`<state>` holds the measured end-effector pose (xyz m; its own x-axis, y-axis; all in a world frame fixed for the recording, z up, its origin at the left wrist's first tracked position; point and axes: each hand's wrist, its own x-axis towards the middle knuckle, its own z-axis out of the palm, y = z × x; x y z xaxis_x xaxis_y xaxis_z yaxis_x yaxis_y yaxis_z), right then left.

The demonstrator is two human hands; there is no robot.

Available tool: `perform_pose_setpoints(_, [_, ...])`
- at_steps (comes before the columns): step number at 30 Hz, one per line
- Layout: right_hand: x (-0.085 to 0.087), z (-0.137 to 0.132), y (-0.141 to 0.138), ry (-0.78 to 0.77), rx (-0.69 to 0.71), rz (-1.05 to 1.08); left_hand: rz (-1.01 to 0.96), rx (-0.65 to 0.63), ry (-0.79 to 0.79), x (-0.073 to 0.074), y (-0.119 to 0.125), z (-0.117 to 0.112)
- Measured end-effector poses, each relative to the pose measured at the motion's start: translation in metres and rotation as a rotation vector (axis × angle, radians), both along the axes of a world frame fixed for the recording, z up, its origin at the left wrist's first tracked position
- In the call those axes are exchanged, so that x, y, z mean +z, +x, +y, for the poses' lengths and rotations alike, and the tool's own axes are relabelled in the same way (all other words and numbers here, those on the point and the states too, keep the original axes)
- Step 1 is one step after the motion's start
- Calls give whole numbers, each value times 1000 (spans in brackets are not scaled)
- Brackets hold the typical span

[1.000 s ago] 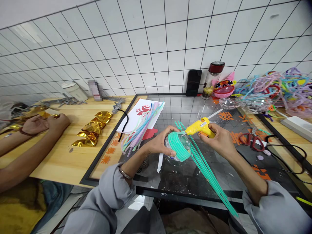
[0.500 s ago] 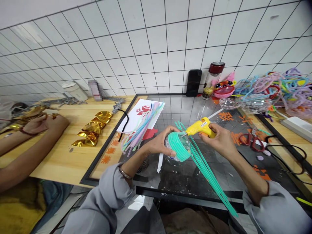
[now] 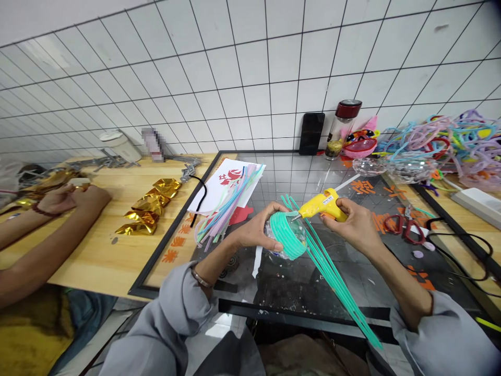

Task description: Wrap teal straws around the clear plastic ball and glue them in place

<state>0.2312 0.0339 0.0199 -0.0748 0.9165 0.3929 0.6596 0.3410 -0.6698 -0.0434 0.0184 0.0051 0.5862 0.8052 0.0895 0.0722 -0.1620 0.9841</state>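
My left hand (image 3: 260, 230) is closed around a clear plastic ball (image 3: 299, 230) wrapped in a band of green pipe cleaners (image 3: 286, 237). In my right hand (image 3: 350, 222) is a yellow hot glue gun (image 3: 321, 205), gripped by its handle. Its metal nozzle points left and meets, or nearly meets, the ball at the upper edge of the green band. More green pipe cleaners (image 3: 340, 290) lie in a loose bundle below my right hand, stretching from the ball to the table's front edge.
Left of the ball, mixed pipe cleaners (image 3: 225, 206) lie across white paper (image 3: 203, 193). Red scissors (image 3: 405, 227) and a black cable (image 3: 465, 250) are at right. A phone (image 3: 311, 134) and glass bottle (image 3: 340, 133) stand at the back. Another person's hands (image 3: 72, 198) work beside gold foil (image 3: 151, 206).
My hands, the ball and the glue gun look practically still. At the left, the other person's fingers have shifted slightly around a small pale object.
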Motion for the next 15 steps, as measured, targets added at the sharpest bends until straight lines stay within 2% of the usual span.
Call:
perform_pose_setpoints(5, [-1,-3,-3,-24,23,18,-4,3,-21,1,0,-1])
perform_pose_setpoints(8, [-1,-3,-3,-45,-10,23,-13,5,-22,3,1,-1])
perform_pose_setpoints(15, [3,-1,2,-25,-7,-2,-3,0,-2,3,1,-1])
